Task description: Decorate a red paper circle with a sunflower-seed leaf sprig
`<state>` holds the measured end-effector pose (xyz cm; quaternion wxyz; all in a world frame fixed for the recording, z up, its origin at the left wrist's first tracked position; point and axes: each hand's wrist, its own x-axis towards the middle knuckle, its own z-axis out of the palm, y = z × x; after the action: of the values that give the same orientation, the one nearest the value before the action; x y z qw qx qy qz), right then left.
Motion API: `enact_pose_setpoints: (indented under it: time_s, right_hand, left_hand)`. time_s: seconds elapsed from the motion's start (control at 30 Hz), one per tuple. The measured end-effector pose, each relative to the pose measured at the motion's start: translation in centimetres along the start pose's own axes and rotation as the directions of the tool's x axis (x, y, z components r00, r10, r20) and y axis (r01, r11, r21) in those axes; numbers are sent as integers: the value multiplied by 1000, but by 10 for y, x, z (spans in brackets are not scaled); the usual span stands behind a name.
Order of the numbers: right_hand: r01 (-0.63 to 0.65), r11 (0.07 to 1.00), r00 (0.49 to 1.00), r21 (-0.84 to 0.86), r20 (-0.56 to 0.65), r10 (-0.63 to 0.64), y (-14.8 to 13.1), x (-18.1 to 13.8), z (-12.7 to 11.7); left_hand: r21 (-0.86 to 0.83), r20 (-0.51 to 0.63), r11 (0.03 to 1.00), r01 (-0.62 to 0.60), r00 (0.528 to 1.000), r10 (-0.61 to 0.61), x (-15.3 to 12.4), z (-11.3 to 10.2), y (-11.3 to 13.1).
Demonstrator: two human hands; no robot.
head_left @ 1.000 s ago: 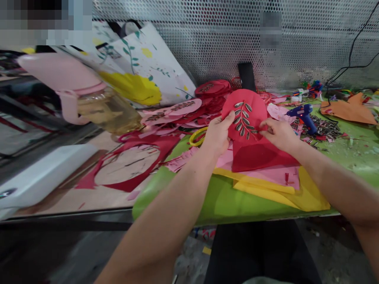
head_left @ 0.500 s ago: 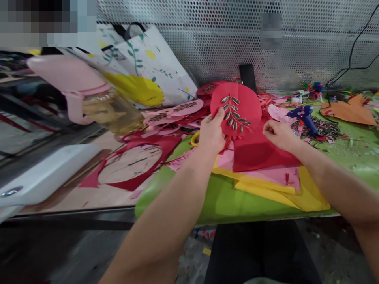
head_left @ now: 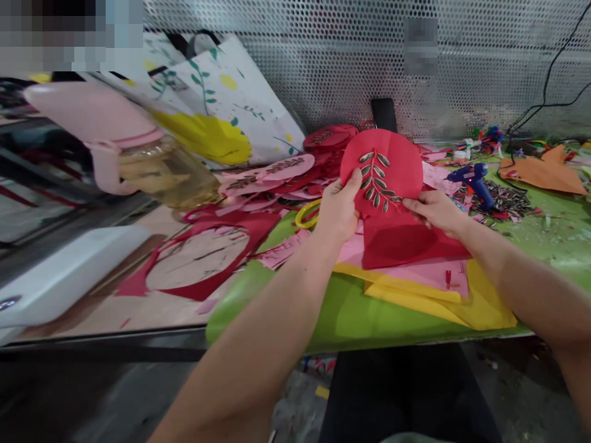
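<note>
A round red paper disc (head_left: pixel 397 154) bears a leaf-like spray of striped sunflower seeds (head_left: pixel 376 172) along a thin red stem. My left hand (head_left: pixel 341 200) is closed on its left edge, thumb on the front, and tilts it up toward me. At the lower right edge my right hand (head_left: pixel 434 209) is closed, its thumb tip against the disc beside the outermost seed; the fingers behind are partly hidden. Beneath the disc lies a red sheet (head_left: pixel 406 243), over pink and yellow sheets (head_left: pixel 489 301).
A blue glue gun (head_left: pixel 478 184) stands by a pile of sunflower seeds (head_left: pixel 510 200) on the right. Pink and red seed-decorated discs (head_left: pixel 289 166) lie to the left, near yellow-handled scissors (head_left: pixel 307 214). A pink-lidded jug (head_left: pixel 157 166) and a phone (head_left: pixel 384 114) are farther back.
The disc and my left hand have shifted slightly right and turned. My right hand, earlier apart from the disc, has come up to its lower right edge and touches it.
</note>
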<state>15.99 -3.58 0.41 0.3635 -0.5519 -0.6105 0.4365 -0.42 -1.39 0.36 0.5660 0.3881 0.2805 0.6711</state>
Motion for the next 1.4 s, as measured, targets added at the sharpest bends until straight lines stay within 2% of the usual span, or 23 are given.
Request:
enact_pose_setpoints:
  time_s: [0.17, 0.37, 0.5, 0.63, 0.73, 0.83, 0.97, 1.07, 1.2, 1.3, 1.33, 1.4]
  right_hand:
    - [8, 999, 1000, -36, 7, -8, -3, -1, -4]
    - [47, 997, 999, -66, -7, -47, 4, 3, -7]
    - [116, 980, 987, -164, -95, -132, 10, 9, -12]
    - [147, 940, 947, -309, -230, -224, 12, 14, -20]
    - [147, 913, 919, -380, -288, -268, 11, 15, -27]
    - [136, 874, 896, -467, -318, -309, 8, 14, -30]
    - [38, 798, 863, -602, -382, -330, 5, 11, -28]
    - [14, 732, 852, -681, -374, -365, 8, 11, -26]
    - [77, 747, 901, -661, -274, -336, 12, 13, -24]
    - [56, 760, 925, -647, -254, -284, 10, 12, -23]
    - [61, 756, 912, -652, -271, -308, 9, 11, -23]
    - [121, 748, 849, -653, -322, -418, 7, 9, -22]
  left_hand:
    - [16, -25, 1000, 8, 1000, -8, 0, 0, 3]
    - [27, -169, 1000, -3, 986, 8, 5, -4, 9]
    - [40, -230, 999, -24, 973, 33, 7, -4, 13]
    - [84, -304, 995, -47, 950, 71, 9, -6, 15]
    - [85, -335, 993, -88, 936, 111, 12, -9, 16]
    - [50, -347, 995, -89, 932, 101, 14, -10, 16]
    - [26, -336, 997, -77, 938, 82, 12, -8, 16]
    - [14, -325, 997, -75, 943, 75, 10, -7, 15]
    - [17, -288, 1000, -24, 957, 27, 8, -5, 14]
    - [26, -239, 1000, 16, 971, -9, 7, -5, 13]
    - [25, -227, 999, 23, 974, -17, 6, -4, 13]
    - [25, -213, 999, 44, 976, -38, 5, -4, 12]
